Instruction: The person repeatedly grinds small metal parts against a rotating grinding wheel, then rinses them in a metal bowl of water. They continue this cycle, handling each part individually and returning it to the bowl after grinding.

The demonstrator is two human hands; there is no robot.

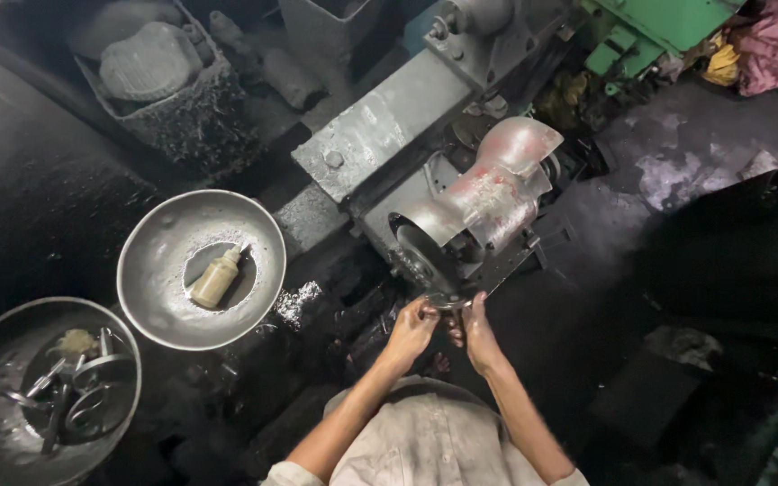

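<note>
Both hands, left hand (413, 326) and right hand (476, 331), pinch a small metal piece (447, 301) against the grinding wheel (418, 256) at frame centre; open dark floor (677, 270) lies right.

Dark grimy workshop floor (38, 207), dim light, green machinery (668, 22)

Dim, shadowy; probably overhead light; edges bowed
</note>
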